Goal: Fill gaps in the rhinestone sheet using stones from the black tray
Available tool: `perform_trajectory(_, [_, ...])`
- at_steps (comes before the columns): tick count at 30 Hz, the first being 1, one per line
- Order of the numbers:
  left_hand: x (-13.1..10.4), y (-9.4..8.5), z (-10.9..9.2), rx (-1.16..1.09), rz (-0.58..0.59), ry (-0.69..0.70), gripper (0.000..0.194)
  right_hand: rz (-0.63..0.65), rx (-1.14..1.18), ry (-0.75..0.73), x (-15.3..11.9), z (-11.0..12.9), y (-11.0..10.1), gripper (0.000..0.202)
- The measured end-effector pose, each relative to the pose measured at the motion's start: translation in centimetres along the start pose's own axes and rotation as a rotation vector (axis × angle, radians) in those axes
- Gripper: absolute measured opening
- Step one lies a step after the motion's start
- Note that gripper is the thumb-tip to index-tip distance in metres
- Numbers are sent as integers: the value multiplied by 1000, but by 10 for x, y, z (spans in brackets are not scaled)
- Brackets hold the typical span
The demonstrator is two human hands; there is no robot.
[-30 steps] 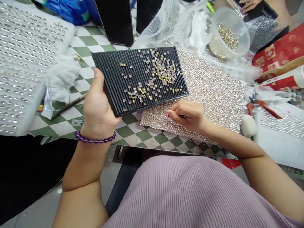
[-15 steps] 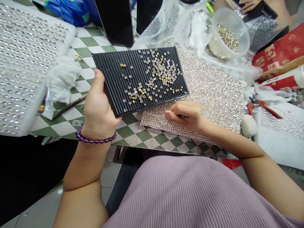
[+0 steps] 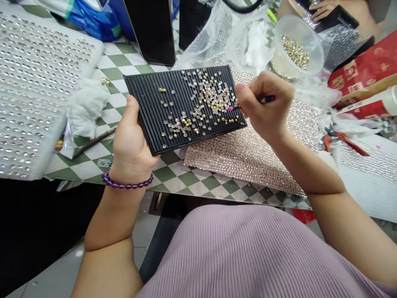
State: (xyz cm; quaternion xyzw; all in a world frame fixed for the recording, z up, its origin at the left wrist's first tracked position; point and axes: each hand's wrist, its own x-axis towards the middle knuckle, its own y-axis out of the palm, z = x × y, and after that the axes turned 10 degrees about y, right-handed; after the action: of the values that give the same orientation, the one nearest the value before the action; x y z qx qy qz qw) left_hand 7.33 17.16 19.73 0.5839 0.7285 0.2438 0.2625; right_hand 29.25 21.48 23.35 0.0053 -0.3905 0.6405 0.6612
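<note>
My left hand (image 3: pixel 132 132) grips a black ridged tray (image 3: pixel 149 99) by its left edge, thumb on the near side and the other fingers hidden beneath. Loose rhinestones (image 3: pixel 214 95), some clear and some gold-backed, lie scattered over the grooves, thickest toward the right. In my right hand (image 3: pixel 268 105), closed at the tray's right edge, is a thin dark pen-like picking tool (image 3: pixel 236 107) with a pink tip. That tip is at the stones on the right part of the tray. Below and behind the tray lies a sheet densely covered with rhinestones (image 3: pixel 223 157).
A clear plastic tub (image 3: pixel 318 54) of gold-backed stones stands at the back right. Red-handled pliers (image 3: pixel 345 142) lie at the right. A white board with rows of stones (image 3: pixel 34 95) fills the left. A phone (image 3: pixel 151 31) stands behind the tray. Another person's hand (image 3: pixel 324 9) shows at top right.
My right hand has risen from below the tray to its right edge, bringing the tool's pink tip to the stones. The tray in my left hand has barely shifted.
</note>
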Motion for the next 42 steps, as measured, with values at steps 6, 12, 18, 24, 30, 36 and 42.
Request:
perform_trajectory(6, [0, 1, -1, 4, -10, -5, 44, 153, -61, -33, 6, -1, 6, 46])
perform_trajectory(12, [0, -1, -1, 3, 11, 4, 44, 100, -27, -12, 1, 4, 3, 47])
perform_trajectory(18, [0, 1, 1, -13, 13, 8, 44, 111, 85, 99, 1, 7, 2, 46])
perform_trajectory(24, [0, 2, -1, -25, 25, -7, 47, 285, 251, 267, -14, 17, 0, 40])
perform_trajectory(30, [0, 2, -2, -17, 44, -8, 49, 385, 162, 252, -52, 22, -1, 36])
perform_trajectory(36, [0, 4, -1, -14, 40, -5, 48, 371, 14, 103, -66, 11, 6, 35])
perform_trajectory(42, [-2, 3, 0, -46, 53, 7, 45, 341, -45, 73, -67, 7, 5, 34])
